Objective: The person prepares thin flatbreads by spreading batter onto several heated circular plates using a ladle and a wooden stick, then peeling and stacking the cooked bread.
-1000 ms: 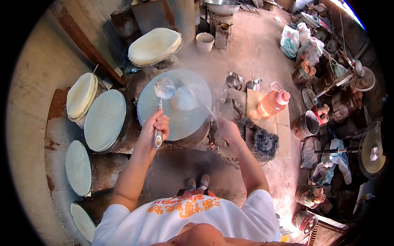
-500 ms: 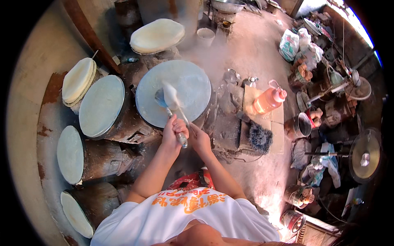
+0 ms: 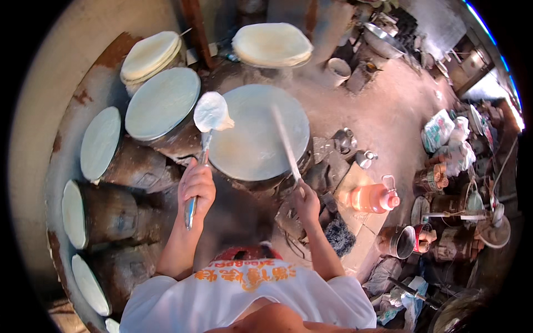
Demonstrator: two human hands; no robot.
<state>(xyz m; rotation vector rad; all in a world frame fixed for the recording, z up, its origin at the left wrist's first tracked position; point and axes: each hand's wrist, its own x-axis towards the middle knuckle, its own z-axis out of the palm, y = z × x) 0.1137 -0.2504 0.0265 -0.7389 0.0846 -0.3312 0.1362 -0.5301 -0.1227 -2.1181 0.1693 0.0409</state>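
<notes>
My left hand [image 3: 198, 188] is wrapped round the handle of a ladle [image 3: 211, 111], whose bowl is coated in pale batter. That bowl hangs over the left rim of a large round griddle [image 3: 258, 136] with a greyish, dusty-looking top. A strip of batter droops from the bowl's right side. In my right hand [image 3: 306, 202] is a thin pale wooden stick [image 3: 286, 144], its far end slanting up over the griddle's right half. The two tools are apart.
More round griddles curve along the left, including one pale-topped griddle [image 3: 164, 104]. Thin round flatbreads lie stacked in one pile [image 3: 272, 44] behind and another pile [image 3: 152, 55] at far left. Right of me are a pink bottle [image 3: 372, 198], a dark brush [image 3: 338, 236] and plastic bags [image 3: 438, 130].
My hands have moved apart. The ladle has left the griddle's middle for its left rim, and the stick has come away from the ladle to the right. The whole view has turned.
</notes>
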